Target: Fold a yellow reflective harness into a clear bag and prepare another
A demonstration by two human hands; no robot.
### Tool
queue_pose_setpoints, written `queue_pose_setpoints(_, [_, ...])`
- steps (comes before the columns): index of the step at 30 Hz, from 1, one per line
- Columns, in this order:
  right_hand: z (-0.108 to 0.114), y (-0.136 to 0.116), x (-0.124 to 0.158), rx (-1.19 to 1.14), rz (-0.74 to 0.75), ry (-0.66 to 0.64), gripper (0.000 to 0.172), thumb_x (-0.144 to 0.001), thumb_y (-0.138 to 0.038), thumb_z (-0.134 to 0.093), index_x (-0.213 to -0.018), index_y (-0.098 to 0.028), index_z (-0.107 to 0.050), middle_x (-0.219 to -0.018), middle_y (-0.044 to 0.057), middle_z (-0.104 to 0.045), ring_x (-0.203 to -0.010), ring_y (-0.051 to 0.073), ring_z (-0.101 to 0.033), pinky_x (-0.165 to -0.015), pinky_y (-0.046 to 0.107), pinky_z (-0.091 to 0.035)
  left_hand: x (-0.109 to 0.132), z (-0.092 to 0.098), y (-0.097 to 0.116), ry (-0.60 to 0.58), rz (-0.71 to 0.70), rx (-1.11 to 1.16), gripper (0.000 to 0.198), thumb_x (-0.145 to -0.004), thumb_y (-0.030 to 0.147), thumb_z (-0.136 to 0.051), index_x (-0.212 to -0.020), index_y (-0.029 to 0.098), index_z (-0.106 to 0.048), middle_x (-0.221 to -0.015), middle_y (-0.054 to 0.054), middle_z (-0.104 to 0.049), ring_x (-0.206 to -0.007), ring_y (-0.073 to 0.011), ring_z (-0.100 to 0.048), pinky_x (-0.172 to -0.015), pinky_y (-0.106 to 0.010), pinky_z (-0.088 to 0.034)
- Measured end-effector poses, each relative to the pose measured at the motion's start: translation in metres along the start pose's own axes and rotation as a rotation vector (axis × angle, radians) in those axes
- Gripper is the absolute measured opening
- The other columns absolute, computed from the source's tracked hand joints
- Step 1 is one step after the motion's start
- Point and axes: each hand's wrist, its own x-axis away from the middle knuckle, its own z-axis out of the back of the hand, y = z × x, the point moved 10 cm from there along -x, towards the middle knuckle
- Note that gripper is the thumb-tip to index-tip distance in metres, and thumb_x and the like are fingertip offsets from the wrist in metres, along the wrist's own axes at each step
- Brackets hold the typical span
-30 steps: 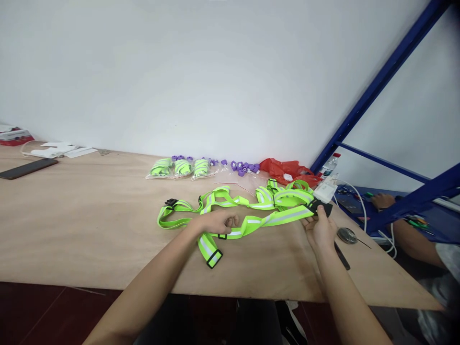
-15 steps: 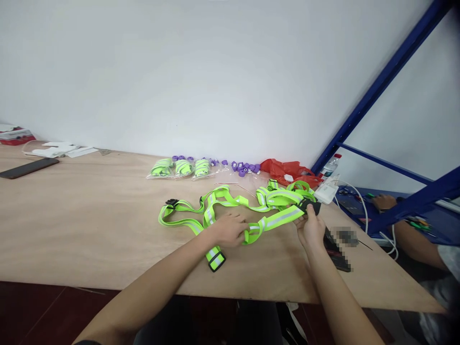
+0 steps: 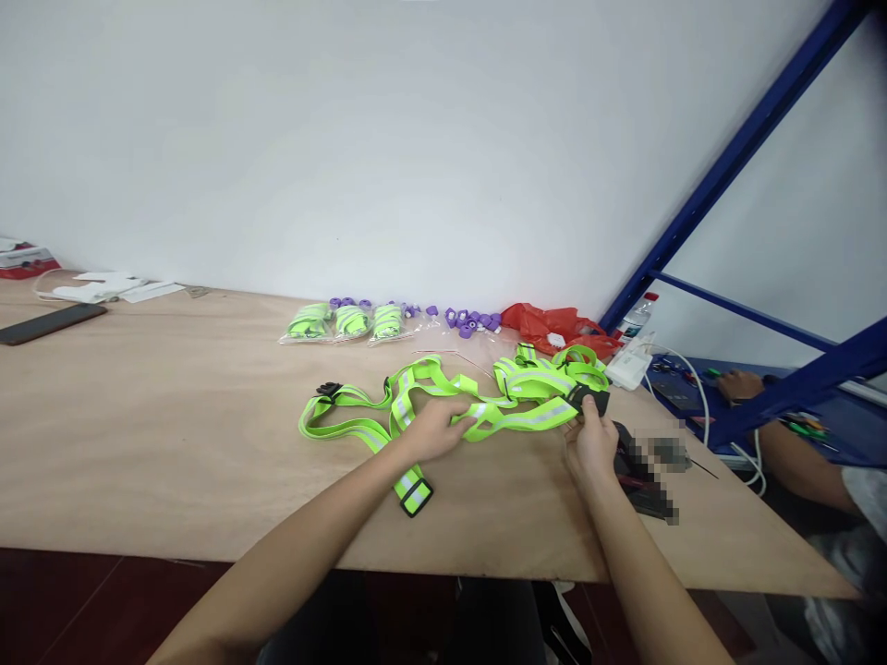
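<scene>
A neon-green reflective strap harness (image 3: 360, 428) with silver stripes and black buckles lies spread over the wooden table. My left hand (image 3: 438, 429) pinches one of its straps near the middle. At the strap's right end, my right hand (image 3: 592, 439) grips a black buckle (image 3: 589, 401), with the strap running slack between both hands. Behind my right hand, more green webbing (image 3: 540, 379) is heaped up. An adjuster slide (image 3: 417, 497) hangs on a strap end near my left forearm.
Several clear bags of folded green straps (image 3: 351, 321) sit by the wall, beside purple pieces (image 3: 471, 321) and a red plastic bag (image 3: 554, 323). A white charger (image 3: 632, 362) and a bottle (image 3: 637, 316) stand right. Another person's hand (image 3: 738, 386) is beyond the blue frame.
My left hand has risen slightly and its hold on the strap has shifted. My right hand has lowered the buckle a little, leftward; the strap between them now sags.
</scene>
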Motion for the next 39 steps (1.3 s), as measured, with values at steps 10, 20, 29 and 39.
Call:
queue_pose_setpoints(10, [0.009, -0.001, -0.005, -0.043, -0.028, 0.027, 0.038, -0.073, -0.043, -0.08, -0.097, -0.019, -0.063, -0.083, 0.003, -0.075, -0.07, 0.02, -0.075, -0.069, 0.042, -0.065, 0.008, -0.007, -0.059, 0.025, 0.581, 0.84, 0.039, -0.08, 0.053, -0.074, -0.08, 0.017, -0.058, -0.063, 0.003, -0.053, -0.053, -0.0122, -0.054, -0.054, -0.027, -0.051])
queue_pose_setpoints(20, [0.014, -0.004, -0.007, -0.055, -0.004, 0.071, 0.037, -0.074, -0.043, -0.078, -0.099, -0.019, -0.064, -0.083, 0.001, -0.075, -0.071, 0.02, -0.074, -0.07, 0.041, -0.064, 0.017, -0.003, -0.055, -0.171, 0.645, 0.781, 0.039, -0.086, 0.052, -0.069, -0.099, 0.016, -0.064, -0.069, -0.002, -0.064, -0.053, -0.0155, -0.062, -0.043, -0.024, -0.046])
queue_pose_setpoints(29, [0.015, -0.003, -0.007, -0.047, 0.005, 0.07, 0.042, -0.069, -0.045, -0.081, -0.097, -0.019, -0.065, -0.085, 0.003, -0.075, -0.073, 0.02, -0.074, -0.067, 0.037, -0.064, 0.012, 0.027, -0.024, -0.248, 0.401, 0.377, 0.051, -0.078, 0.068, -0.068, -0.076, 0.017, -0.065, -0.055, 0.007, -0.032, -0.047, -0.0085, -0.03, -0.045, -0.026, -0.023])
queue_pose_setpoints(39, [0.032, -0.031, -0.009, 0.342, 0.214, 0.185, 0.049, -0.065, -0.057, -0.076, -0.083, -0.012, -0.072, -0.078, 0.006, -0.073, -0.083, 0.027, -0.07, -0.075, 0.04, -0.059, 0.016, 0.045, 0.003, -0.276, 0.1, -0.228, 0.034, -0.081, 0.025, -0.057, -0.115, 0.022, -0.062, -0.1, -0.002, -0.066, -0.085, -0.0202, -0.059, -0.074, -0.028, -0.041])
